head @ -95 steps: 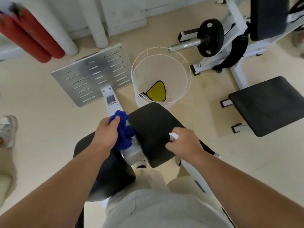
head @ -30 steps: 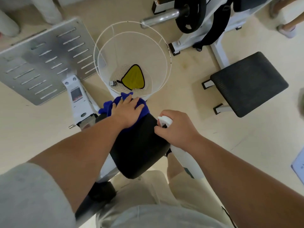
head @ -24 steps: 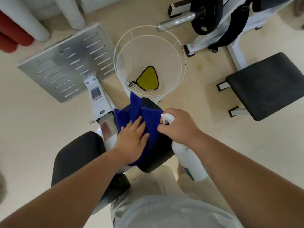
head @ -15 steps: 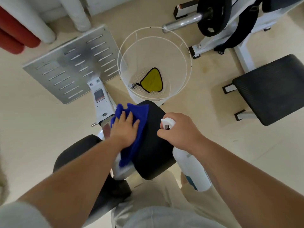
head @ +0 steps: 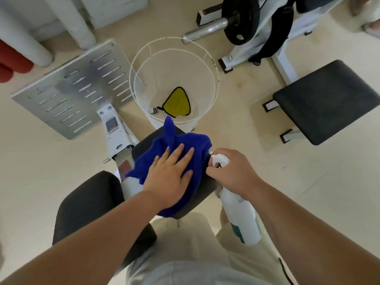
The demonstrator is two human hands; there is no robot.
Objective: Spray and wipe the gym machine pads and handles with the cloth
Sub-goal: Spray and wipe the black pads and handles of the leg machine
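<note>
A blue cloth point(head: 164, 145) lies spread over the right black pad point(head: 202, 195) of the machine in front of me. My left hand point(head: 170, 175) presses flat on the cloth, fingers together and stretched out. My right hand point(head: 232, 171) grips the neck of a white spray bottle point(head: 239, 219), which hangs down beside the pad's right edge with its nozzle toward the cloth. The left black pad point(head: 88, 204) sits bare below my left forearm. The white machine frame point(head: 115, 130) runs between the two pads.
A white wire basket point(head: 214, 83) holding a yellow cloth point(head: 177, 102) stands on the floor just beyond the pad. A slotted metal foot plate point(head: 72, 89) lies at the left. A black bench seat point(head: 327, 99) and a weight plate point(head: 240, 19) on a bar are at the right.
My left hand has slid the cloth from the pad's left edge rightward across its top. The spray bottle in my right hand has stayed beside the pad.
</note>
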